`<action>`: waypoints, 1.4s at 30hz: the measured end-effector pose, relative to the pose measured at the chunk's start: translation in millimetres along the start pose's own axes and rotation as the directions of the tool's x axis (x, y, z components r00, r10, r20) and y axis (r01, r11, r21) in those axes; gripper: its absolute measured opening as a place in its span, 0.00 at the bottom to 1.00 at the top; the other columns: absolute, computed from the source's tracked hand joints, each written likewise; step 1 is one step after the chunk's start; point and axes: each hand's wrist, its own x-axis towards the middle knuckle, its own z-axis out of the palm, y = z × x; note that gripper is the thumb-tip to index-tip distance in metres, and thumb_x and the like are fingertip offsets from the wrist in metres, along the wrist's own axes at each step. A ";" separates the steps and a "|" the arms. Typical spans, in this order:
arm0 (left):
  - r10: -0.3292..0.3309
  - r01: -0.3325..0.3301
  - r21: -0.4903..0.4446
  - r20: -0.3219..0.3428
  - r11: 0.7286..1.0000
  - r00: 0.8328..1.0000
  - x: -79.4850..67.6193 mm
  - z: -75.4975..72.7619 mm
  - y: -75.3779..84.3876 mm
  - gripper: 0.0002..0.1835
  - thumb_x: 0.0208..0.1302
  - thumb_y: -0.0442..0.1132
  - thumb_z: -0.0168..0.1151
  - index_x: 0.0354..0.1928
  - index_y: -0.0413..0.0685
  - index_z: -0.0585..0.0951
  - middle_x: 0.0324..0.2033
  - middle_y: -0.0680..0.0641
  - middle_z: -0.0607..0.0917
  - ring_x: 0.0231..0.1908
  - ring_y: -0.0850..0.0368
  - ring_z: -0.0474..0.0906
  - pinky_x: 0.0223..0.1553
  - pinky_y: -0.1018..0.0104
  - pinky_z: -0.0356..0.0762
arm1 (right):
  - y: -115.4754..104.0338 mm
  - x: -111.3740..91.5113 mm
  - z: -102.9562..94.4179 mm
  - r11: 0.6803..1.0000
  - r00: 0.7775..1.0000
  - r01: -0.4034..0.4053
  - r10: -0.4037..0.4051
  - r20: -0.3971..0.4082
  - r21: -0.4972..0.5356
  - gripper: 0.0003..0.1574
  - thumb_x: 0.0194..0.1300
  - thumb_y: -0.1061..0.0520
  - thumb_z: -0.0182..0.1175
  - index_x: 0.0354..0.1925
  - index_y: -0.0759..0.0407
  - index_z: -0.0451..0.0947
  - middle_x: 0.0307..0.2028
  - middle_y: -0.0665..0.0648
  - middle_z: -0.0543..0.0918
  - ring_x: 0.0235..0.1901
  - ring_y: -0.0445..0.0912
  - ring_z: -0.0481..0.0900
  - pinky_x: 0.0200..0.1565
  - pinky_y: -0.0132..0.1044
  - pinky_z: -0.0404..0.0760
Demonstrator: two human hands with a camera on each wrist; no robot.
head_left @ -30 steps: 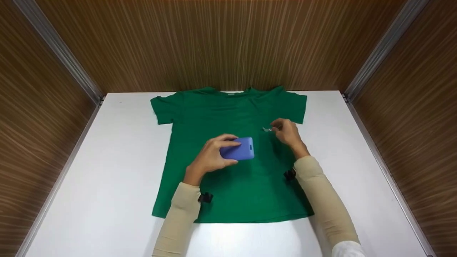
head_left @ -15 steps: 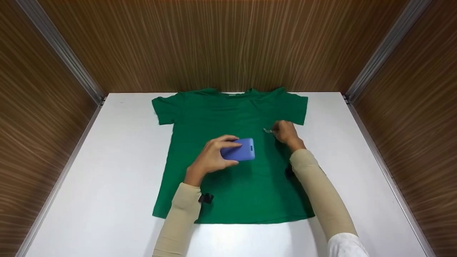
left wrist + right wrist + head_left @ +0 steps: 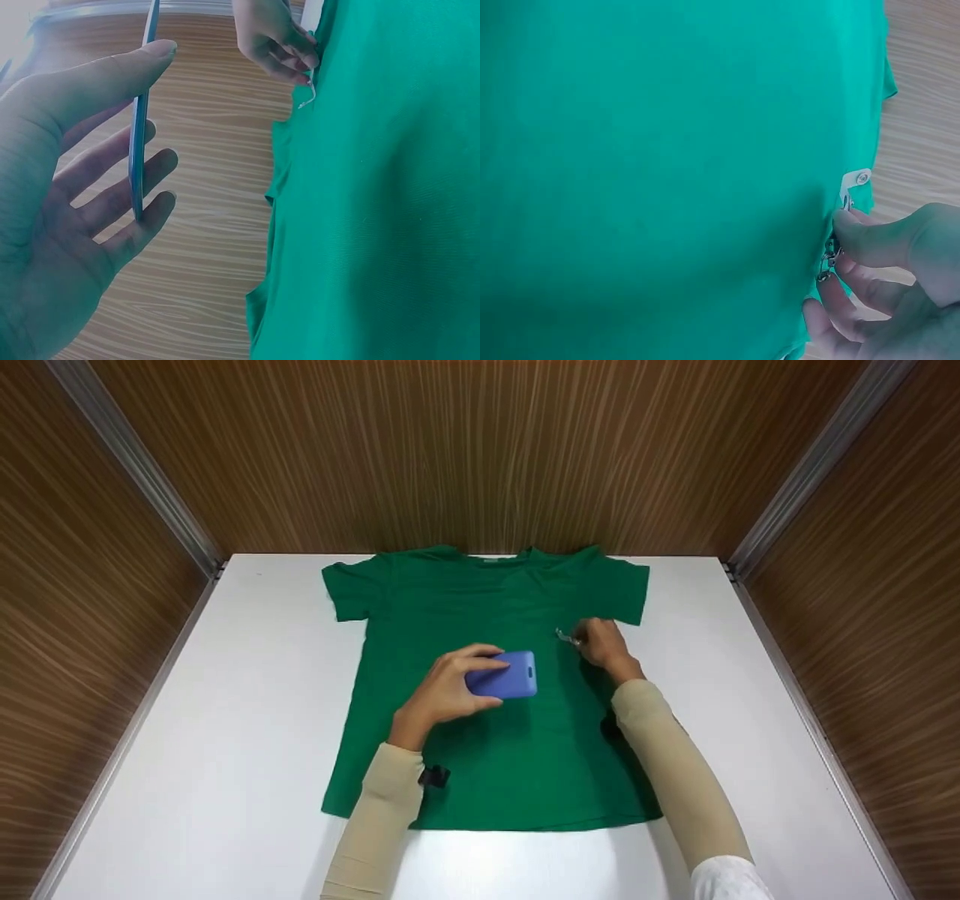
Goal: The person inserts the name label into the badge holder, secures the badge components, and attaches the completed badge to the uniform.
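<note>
A green T-shirt (image 3: 480,765) lies spread out, neck toward the back wall. Over its middle, my left hand (image 3: 442,690) grips a blue-purple badge holder (image 3: 514,679) by its long edges, thumb on the near one. A dark slot shows at the holder's right end; the left wrist view catches the holder (image 3: 138,150) edge-on. My right hand (image 3: 602,643) is at the chest on the right and pinches a badge clip (image 3: 829,256). From the fingers juts the clip's pale strap with a snap (image 3: 855,180). The clip is close against the cloth, partly hidden by the fingertips.
The white table (image 3: 255,697) extends on both sides of the shirt. Wood-grain panels enclose it at the back (image 3: 480,457), left and right, with metal rails at the corners. Dark wrist cameras (image 3: 435,776) sit below each wrist.
My right hand has lowered and turned over the shirt's chest, fingers now closer to the cloth, and the strap's angle has changed. My left hand and the badge holder have stayed about still.
</note>
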 end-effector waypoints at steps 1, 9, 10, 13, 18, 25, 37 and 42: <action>-0.001 0.001 -0.001 0.000 1.000 1.000 0.1 -0.1 0.1 0.29 0.56 0.37 0.80 0.62 0.55 0.85 0.66 0.45 0.79 0.66 0.39 0.75 0.66 0.38 0.73 | -0.6 -0.6 -0.5 1.000 1.000 0.000 0.000 0.000 0.012 0.13 0.70 0.68 0.57 0.50 0.71 0.84 0.47 0.71 0.85 0.46 0.62 0.84 0.51 0.57 0.84; 0.001 -0.001 0.007 -0.001 1.000 1.000 0.5 0.0 -1.5 0.30 0.55 0.37 0.80 0.62 0.55 0.85 0.66 0.46 0.79 0.66 0.40 0.75 0.66 0.38 0.73 | -8.9 -8.2 -6.2 0.995 1.000 0.029 -0.027 -0.015 0.094 0.15 0.70 0.70 0.57 0.52 0.71 0.83 0.49 0.72 0.85 0.47 0.62 0.84 0.53 0.59 0.84; 0.003 -0.003 0.008 -0.001 1.000 1.000 0.5 0.0 -1.8 0.30 0.55 0.37 0.80 0.62 0.56 0.85 0.66 0.46 0.79 0.66 0.40 0.76 0.66 0.38 0.73 | -9.9 -9.3 -6.8 0.995 0.999 0.034 -0.032 -0.020 0.097 0.15 0.70 0.70 0.57 0.52 0.71 0.83 0.49 0.72 0.85 0.47 0.62 0.85 0.53 0.59 0.84; 0.004 -0.004 0.011 0.002 1.000 1.000 0.4 -0.7 -1.7 0.30 0.56 0.38 0.80 0.62 0.56 0.85 0.66 0.46 0.79 0.66 0.40 0.75 0.66 0.38 0.73 | -12.8 -11.8 -8.8 0.993 0.998 0.049 -0.046 -0.030 0.107 0.15 0.71 0.70 0.56 0.53 0.72 0.83 0.50 0.72 0.85 0.47 0.62 0.85 0.54 0.59 0.84; 0.004 -0.004 0.025 0.007 1.000 1.000 0.4 -1.7 -0.9 0.29 0.58 0.41 0.79 0.63 0.57 0.84 0.67 0.46 0.79 0.67 0.40 0.75 0.67 0.39 0.72 | -16.4 -16.0 -13.2 0.989 0.998 0.062 -0.057 -0.041 0.138 0.17 0.72 0.69 0.55 0.55 0.72 0.82 0.52 0.73 0.85 0.49 0.63 0.84 0.56 0.60 0.83; 0.019 -0.019 0.036 0.002 0.999 1.000 0.0 -3.4 -1.1 0.29 0.58 0.43 0.79 0.63 0.57 0.84 0.67 0.46 0.79 0.66 0.41 0.76 0.65 0.41 0.74 | -19.6 -20.6 -17.3 0.987 0.993 0.106 -0.098 -0.070 0.121 0.16 0.72 0.70 0.56 0.53 0.72 0.83 0.50 0.73 0.85 0.48 0.63 0.84 0.54 0.60 0.83; 0.019 -0.018 0.033 -0.008 0.999 1.000 -0.1 -2.9 -1.8 0.30 0.56 0.39 0.80 0.63 0.56 0.84 0.66 0.45 0.79 0.65 0.40 0.76 0.66 0.39 0.73 | -23.2 -28.9 -20.5 0.980 0.993 0.102 -0.089 -0.082 0.171 0.16 0.72 0.69 0.58 0.53 0.69 0.85 0.49 0.70 0.87 0.47 0.61 0.86 0.52 0.57 0.86; 0.015 -0.014 0.029 -0.010 0.999 1.000 -0.6 -3.1 -1.4 0.30 0.56 0.39 0.80 0.63 0.56 0.84 0.66 0.45 0.79 0.66 0.40 0.76 0.66 0.39 0.73 | -24.2 -30.7 -19.8 0.981 0.991 0.104 -0.089 -0.096 0.164 0.15 0.72 0.69 0.57 0.52 0.68 0.86 0.49 0.70 0.87 0.46 0.60 0.86 0.50 0.56 0.87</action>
